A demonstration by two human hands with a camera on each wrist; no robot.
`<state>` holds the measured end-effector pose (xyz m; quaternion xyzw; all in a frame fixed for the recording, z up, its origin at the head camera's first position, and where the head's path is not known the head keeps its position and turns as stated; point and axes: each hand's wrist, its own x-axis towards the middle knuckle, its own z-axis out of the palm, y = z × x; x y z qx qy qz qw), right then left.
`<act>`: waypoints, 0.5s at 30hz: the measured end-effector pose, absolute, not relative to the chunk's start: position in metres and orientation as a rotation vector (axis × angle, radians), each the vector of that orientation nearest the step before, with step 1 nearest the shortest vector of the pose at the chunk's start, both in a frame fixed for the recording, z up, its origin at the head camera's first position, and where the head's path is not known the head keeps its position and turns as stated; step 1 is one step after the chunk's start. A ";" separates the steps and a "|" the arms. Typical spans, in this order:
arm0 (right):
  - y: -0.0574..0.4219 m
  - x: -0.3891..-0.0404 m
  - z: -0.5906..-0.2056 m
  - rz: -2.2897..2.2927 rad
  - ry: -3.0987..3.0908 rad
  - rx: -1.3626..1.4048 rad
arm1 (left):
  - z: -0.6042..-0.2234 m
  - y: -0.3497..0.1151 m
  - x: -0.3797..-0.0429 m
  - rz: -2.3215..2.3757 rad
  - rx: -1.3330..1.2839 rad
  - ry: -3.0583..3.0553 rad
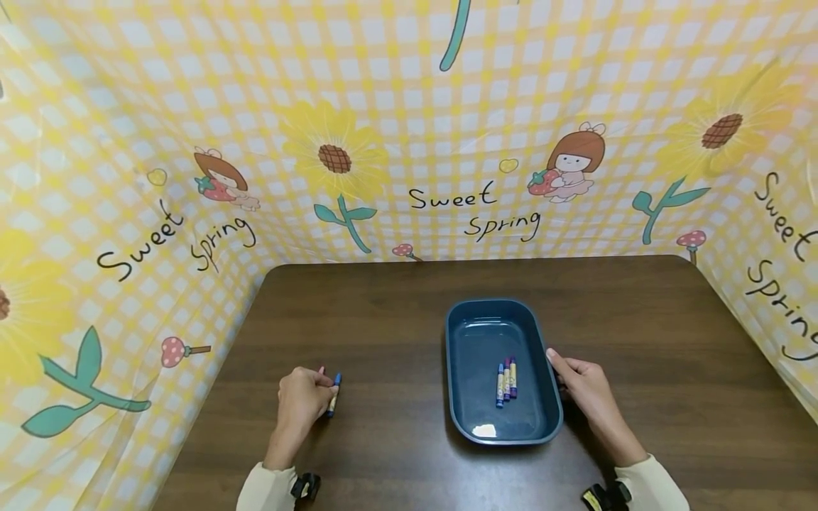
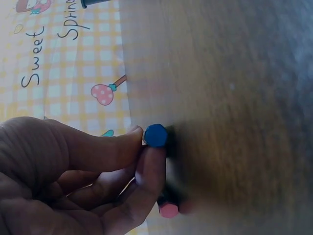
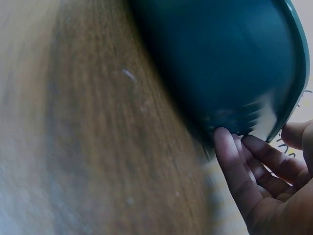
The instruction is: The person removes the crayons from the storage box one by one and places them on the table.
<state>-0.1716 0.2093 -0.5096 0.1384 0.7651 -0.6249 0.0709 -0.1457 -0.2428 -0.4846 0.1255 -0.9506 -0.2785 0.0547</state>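
Between thumb and fingertips, my left hand (image 1: 299, 399) pinches a blue crayon (image 1: 335, 392) at the left part of the table. The crayon's flat blue end (image 2: 155, 135) faces the left wrist camera. A pink crayon (image 2: 169, 210) lies close by, partly hidden by the fingers. My right hand (image 1: 589, 392) holds the right side of a dark blue tray (image 1: 476, 376), thumb at the rim and fingertips against the outer wall. Inside the tray, a blue crayon (image 1: 500, 390) and two purplish crayons (image 1: 513, 380) lie side by side.
The brown wooden table (image 1: 371, 312) carries the tray right of the middle. A yellow checked cloth (image 1: 409, 142) with printed flowers and lettering rises along the table's back and sides. Black wrist bands (image 1: 305, 487) sit at both sleeves.
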 end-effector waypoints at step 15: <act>0.209 -0.170 -0.509 -1.832 2.349 0.412 | -0.485 -0.248 -0.139 -0.842 0.358 -2.832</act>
